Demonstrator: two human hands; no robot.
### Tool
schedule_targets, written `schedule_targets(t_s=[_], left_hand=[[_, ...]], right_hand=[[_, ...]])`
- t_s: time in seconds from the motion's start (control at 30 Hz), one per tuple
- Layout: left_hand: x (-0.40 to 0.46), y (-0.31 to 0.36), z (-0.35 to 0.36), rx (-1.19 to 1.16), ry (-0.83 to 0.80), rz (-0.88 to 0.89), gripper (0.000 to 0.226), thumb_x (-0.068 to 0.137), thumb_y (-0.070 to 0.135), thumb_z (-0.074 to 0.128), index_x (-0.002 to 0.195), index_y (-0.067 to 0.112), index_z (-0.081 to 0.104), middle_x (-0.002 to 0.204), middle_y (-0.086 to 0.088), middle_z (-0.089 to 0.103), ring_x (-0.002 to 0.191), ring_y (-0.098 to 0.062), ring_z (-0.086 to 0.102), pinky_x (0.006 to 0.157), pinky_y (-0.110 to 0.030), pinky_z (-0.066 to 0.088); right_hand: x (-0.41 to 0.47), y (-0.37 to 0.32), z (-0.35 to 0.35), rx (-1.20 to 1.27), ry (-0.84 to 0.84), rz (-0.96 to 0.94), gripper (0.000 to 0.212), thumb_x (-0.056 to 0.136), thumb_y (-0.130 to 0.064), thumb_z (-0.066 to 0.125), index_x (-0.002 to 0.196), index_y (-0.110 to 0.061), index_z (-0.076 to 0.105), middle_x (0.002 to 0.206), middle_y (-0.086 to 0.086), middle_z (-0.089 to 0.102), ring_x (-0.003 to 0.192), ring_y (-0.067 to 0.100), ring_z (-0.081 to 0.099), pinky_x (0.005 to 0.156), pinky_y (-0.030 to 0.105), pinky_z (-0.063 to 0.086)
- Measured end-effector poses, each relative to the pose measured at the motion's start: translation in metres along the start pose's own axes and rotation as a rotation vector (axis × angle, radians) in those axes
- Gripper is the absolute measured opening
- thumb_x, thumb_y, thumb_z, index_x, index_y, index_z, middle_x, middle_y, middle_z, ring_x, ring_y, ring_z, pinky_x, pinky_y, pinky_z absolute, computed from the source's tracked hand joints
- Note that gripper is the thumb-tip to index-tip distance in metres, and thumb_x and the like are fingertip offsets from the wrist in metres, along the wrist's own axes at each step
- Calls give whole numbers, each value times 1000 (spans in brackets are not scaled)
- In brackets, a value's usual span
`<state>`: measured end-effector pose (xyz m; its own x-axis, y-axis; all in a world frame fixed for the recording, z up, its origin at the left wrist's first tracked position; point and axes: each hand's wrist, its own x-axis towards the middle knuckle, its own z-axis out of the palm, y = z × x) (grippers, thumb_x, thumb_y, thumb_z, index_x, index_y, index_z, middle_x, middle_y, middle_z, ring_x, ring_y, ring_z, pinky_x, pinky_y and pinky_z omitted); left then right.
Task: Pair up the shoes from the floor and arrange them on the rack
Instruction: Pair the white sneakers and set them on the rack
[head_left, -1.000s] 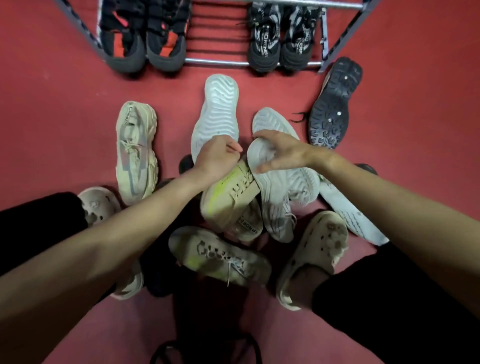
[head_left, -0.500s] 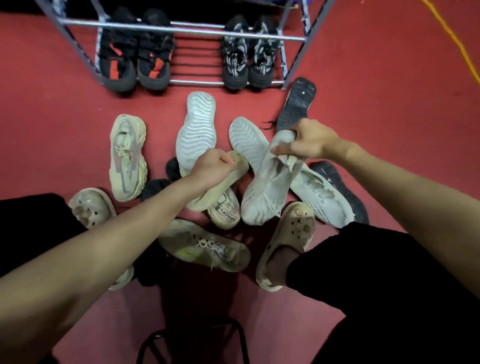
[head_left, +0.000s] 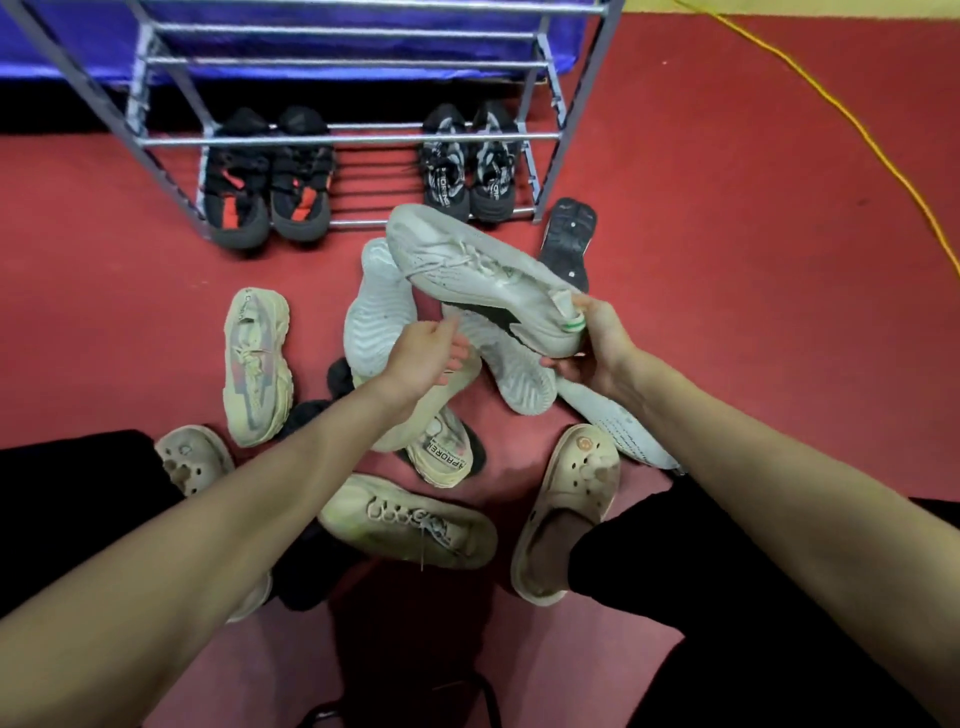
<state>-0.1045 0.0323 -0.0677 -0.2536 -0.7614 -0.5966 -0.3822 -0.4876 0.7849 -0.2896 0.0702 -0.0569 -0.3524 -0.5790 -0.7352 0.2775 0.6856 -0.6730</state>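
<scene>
My right hand (head_left: 589, 345) grips the heel of a white laced sneaker (head_left: 478, 270) and holds it up over the pile, toe pointing at the metal rack (head_left: 343, 139). My left hand (head_left: 428, 353) hovers with loose fingers just above a cream shoe (head_left: 447, 402) lying on its side. Two white shoes lie sole up (head_left: 376, 312) (head_left: 511, 371) under the raised one. A beige chunky sneaker (head_left: 257, 364) lies to the left. On the rack's bottom shelf stand a black-orange pair (head_left: 265, 200) and a black-white pair (head_left: 470, 169).
A black shoe (head_left: 569, 244) lies sole up by the rack's right leg. A cream laced sneaker (head_left: 410, 519) and a labelled cream shoe (head_left: 441, 454) lie near my feet, which wear beige clogs (head_left: 571, 499). A yellow cable (head_left: 831, 104) crosses the red floor at the right.
My right hand lifted the white sneaker off the pile and turned it toe-first toward the rack. My left hand let go of the cream shoe. The view tilted up, showing more rack.
</scene>
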Motion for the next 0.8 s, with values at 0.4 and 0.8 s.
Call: schedule_targets(t_s=[0.4, 0.8], left_hand=[[11, -17, 6, -304, 73, -73, 44, 82, 14, 72, 121, 16, 51, 116, -8, 68, 106, -27, 68, 87, -39, 58], [42, -27, 16, -153, 10, -62, 58, 84, -2, 63, 137, 16, 48, 121, -13, 66, 110, -23, 64, 68, -16, 55]], right_hand=[[6, 57, 24, -35, -531, 323, 51, 95, -55, 39, 115, -12, 59, 102, 7, 66, 89, 18, 65, 84, 28, 53], [84, 45, -54, -1129, 210, -282, 49, 84, -27, 65, 125, -3, 52, 121, 19, 54, 117, 35, 49, 99, 42, 43]])
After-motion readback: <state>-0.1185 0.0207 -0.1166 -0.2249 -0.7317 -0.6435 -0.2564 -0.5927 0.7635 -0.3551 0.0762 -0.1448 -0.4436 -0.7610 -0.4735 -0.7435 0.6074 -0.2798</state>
